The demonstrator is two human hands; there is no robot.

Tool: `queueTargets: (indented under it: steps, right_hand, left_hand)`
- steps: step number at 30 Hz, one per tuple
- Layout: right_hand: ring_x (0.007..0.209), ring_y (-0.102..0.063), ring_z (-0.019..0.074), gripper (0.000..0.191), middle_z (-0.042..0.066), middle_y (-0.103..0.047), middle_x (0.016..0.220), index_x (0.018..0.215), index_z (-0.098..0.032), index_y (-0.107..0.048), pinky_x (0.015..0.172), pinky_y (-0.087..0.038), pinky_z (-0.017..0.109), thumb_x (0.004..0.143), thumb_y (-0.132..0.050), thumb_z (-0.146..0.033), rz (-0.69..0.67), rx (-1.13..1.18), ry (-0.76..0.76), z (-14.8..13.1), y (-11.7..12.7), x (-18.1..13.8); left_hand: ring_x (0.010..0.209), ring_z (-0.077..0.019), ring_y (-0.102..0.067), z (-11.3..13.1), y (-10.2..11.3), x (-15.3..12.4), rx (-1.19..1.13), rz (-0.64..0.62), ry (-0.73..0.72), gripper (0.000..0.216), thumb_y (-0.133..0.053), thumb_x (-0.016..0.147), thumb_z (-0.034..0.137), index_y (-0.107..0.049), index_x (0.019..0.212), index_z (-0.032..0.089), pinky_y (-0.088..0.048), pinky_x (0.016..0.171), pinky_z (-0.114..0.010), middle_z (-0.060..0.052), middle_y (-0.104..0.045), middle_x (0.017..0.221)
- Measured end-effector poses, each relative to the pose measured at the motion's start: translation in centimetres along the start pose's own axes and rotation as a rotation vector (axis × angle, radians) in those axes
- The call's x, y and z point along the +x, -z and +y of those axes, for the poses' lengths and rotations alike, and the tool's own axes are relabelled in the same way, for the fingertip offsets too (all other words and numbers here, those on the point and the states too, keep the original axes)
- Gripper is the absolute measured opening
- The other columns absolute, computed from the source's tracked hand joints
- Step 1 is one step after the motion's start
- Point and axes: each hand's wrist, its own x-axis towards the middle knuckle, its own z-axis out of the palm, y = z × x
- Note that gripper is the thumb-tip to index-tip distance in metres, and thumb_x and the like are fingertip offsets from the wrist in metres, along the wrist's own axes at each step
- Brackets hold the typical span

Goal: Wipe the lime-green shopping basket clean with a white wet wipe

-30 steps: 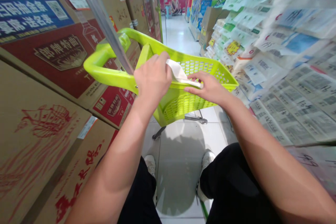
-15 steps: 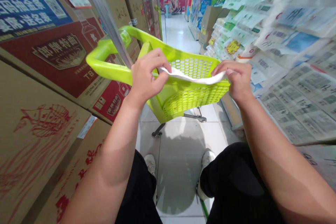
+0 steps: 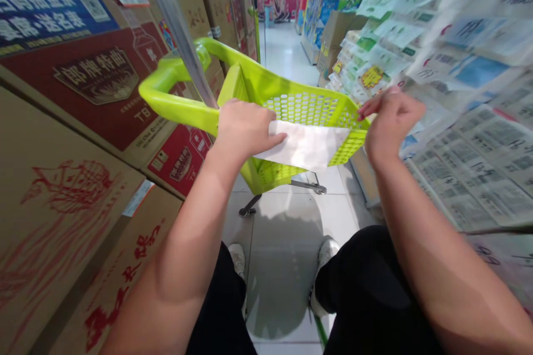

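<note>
My left hand (image 3: 245, 128) and my right hand (image 3: 389, 119) hold a white sheet of paper (image 3: 306, 146) stretched flat between them, just above the near rim of a lime-green shopping cart basket (image 3: 308, 105). Each hand pinches one end of the sheet. The cart's green handle (image 3: 175, 102) loops to the left, and a grey metal pole (image 3: 179, 33) crosses in front of it. My legs in black trousers and my white shoes stand on the tiled floor below.
Stacked cardboard cartons (image 3: 83, 122) with red and blue print wall in the left side. Shelves of white and green packaged goods (image 3: 458, 77) line the right. A tiled aisle (image 3: 285, 52) runs ahead towards a red display at the far end.
The crumpled sheet was pulled apart between my hands and now lies spread flat. My right hand moved out to the right and up.
</note>
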Motion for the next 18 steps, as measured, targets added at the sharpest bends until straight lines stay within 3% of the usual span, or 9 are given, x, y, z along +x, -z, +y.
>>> queueTargets:
  steps: [2,4,6,8,10,14,18]
  right_hand:
    - [0.07,-0.07,0.0201,0.045,0.004,-0.071,0.07,0.069,-0.027,-0.066,0.079,-0.057,0.04,0.108,-0.05,-0.044,-0.187,-0.055,0.048,-1.3,-1.7,-1.6]
    - [0.101,-0.076,0.025,0.033,0.008,-0.081,0.101,0.096,-0.026,-0.075,0.096,-0.059,0.045,0.108,-0.052,-0.046,-0.392,-0.089,0.144,-2.2,-3.8,-3.3]
    - [0.128,-0.07,0.0285,0.036,0.012,-0.078,0.132,0.121,-0.027,-0.074,0.113,-0.054,0.05,0.109,-0.05,-0.051,-0.513,-0.121,0.238,-2.3,-5.9,-4.7]
    - [0.141,-0.063,0.029,0.046,0.015,-0.071,0.146,0.132,-0.025,-0.07,0.122,-0.048,0.051,0.112,-0.041,-0.055,-0.556,-0.172,0.259,-2.1,-7.6,-5.4]
    - [0.136,-0.066,0.0297,0.056,0.015,-0.074,0.139,0.126,-0.024,-0.072,0.118,-0.05,0.048,0.115,-0.028,-0.057,-0.631,-0.285,0.182,-1.9,-8.5,-5.5]
    - [0.102,-0.078,0.0341,0.079,0.014,-0.083,0.099,0.096,-0.023,-0.08,0.089,-0.054,0.042,0.115,-0.016,-0.064,-0.931,-0.67,-0.065,-2.6,-8.5,-4.8]
    - [0.1,-0.079,0.0369,0.078,0.019,-0.084,0.101,0.095,-0.02,-0.085,0.077,-0.046,0.039,0.114,-0.023,-0.064,-0.985,-0.847,-0.128,-1.7,-6.6,-3.5]
  left_hand:
    - [0.11,-0.0427,-0.075,0.0,-0.1,0.0,0.029,-0.003,0.002,0.04,-0.072,0.091,0.057,-0.086,0.11,0.025,-0.048,0.1,-0.053,-0.013,-0.082,0.1]
    - [0.11,-0.043,-0.075,0.2,-0.3,-0.2,0.039,0.031,-0.001,0.038,-0.072,0.091,0.053,-0.085,0.112,0.024,-0.048,0.1,-0.054,-0.014,-0.082,0.101]
    - [0.109,-0.0428,-0.075,0.7,-0.5,-0.3,0.034,0.074,0.004,0.038,-0.068,0.093,0.049,-0.085,0.116,0.024,-0.048,0.099,-0.054,-0.015,-0.082,0.102]
    - [0.108,-0.0424,-0.076,1.4,-0.6,-0.6,0.016,0.11,0.016,0.042,-0.064,0.095,0.046,-0.082,0.124,0.022,-0.049,0.097,-0.053,-0.016,-0.082,0.104]
    - [0.107,-0.0419,-0.076,2.1,-0.5,-0.9,-0.002,0.135,0.029,0.045,-0.06,0.096,0.042,-0.079,0.129,0.021,-0.049,0.095,-0.052,-0.017,-0.082,0.106]
    - [0.103,-0.0415,-0.076,2.9,-0.2,-1.2,-0.014,0.164,0.057,0.045,-0.05,0.1,0.042,-0.08,0.125,0.02,-0.049,0.092,-0.053,-0.018,-0.082,0.104]
    - [0.102,-0.0416,-0.075,3.0,-0.3,-1.0,-0.026,0.159,0.078,0.051,-0.048,0.102,0.053,-0.084,0.114,0.019,-0.048,0.094,-0.054,-0.018,-0.081,0.095]
